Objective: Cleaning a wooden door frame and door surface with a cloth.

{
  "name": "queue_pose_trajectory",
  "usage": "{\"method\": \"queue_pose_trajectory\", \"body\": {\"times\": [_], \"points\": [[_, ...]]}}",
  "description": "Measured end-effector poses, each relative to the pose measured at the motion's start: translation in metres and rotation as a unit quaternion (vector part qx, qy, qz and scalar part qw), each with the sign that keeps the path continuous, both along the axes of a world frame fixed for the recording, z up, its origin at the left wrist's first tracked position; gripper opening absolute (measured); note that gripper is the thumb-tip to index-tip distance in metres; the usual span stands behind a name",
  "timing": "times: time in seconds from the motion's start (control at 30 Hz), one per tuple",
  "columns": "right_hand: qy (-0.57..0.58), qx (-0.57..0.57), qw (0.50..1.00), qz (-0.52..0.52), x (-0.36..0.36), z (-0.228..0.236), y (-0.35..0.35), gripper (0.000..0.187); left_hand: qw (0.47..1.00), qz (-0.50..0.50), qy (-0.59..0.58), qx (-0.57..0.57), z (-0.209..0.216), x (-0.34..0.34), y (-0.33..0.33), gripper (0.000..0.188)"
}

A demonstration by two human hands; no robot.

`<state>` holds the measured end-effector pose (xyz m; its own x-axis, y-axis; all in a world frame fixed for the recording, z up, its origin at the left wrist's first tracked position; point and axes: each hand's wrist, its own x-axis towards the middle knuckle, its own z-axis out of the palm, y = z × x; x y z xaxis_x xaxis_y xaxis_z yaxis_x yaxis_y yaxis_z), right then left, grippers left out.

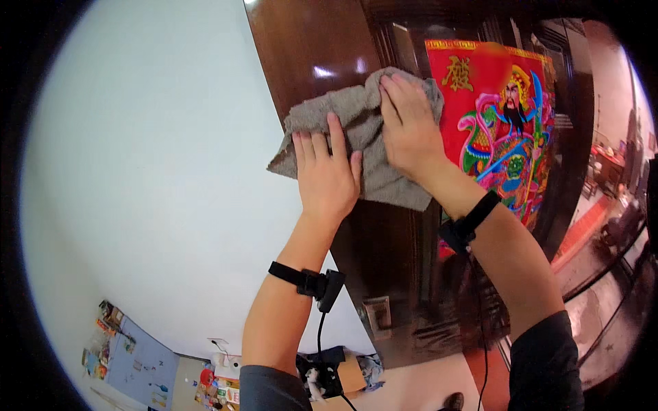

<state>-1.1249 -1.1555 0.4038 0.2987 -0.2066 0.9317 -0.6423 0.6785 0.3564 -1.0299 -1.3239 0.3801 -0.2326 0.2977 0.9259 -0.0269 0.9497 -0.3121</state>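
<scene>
A grey-brown cloth [373, 168] lies spread and wrinkled against a dark brown glossy door [315, 55]. My left hand [325, 178] presses flat on its left part, fingers stretched out and thumb apart. Higher and to the right, my right hand [411, 130] has its fingers bent together over a bunched fold of the same cloth. The cloth's left corner reaches past the door's edge, in front of the white wall. Just right of the cloth, a red poster [507, 137] with a colourful armoured figure hangs on the door.
A white wall [157, 151] fills the left side. Low down are a blue panel [140, 363], a cardboard box [351, 373] and cluttered items. Black wrist straps [288, 274] with cables hang from both arms. Another room with a red table [606, 161] shows at the right.
</scene>
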Motion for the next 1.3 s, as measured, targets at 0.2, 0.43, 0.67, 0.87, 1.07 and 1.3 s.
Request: {"method": "queue_pose_trajectory", "body": {"times": [0.2,0.43,0.67,0.87,1.07,1.3], "points": [[-0.212,0.102,0.971,-0.044,0.008,-0.166,-0.015,0.088,0.994,-0.01,-0.109,0.003,-0.123,-0.005,-0.029,0.067],[-0.3,0.095,0.945,-0.093,0.027,-0.305,-0.027,0.08,0.98,-0.004,-0.197,0.008,-0.221,0.0,-0.027,0.059],[-0.312,0.138,0.938,-0.068,0.034,-0.265,-0.015,0.078,0.981,-0.01,-0.191,0.014,-0.216,-0.006,-0.032,0.066],[-0.208,0.165,0.962,-0.07,0.032,-0.167,-0.006,0.074,0.994,0.008,-0.095,0.061,-0.143,-0.017,-0.025,0.075],[-0.286,0.194,0.937,-0.044,0.051,-0.231,-0.001,0.075,0.995,-0.005,-0.094,0.027,-0.205,-0.01,-0.041,0.062],[-0.289,0.23,0.929,-0.027,0.059,-0.228,0.013,0.069,0.988,-0.047,-0.144,0.018,-0.24,-0.009,-0.043,0.069]]}}
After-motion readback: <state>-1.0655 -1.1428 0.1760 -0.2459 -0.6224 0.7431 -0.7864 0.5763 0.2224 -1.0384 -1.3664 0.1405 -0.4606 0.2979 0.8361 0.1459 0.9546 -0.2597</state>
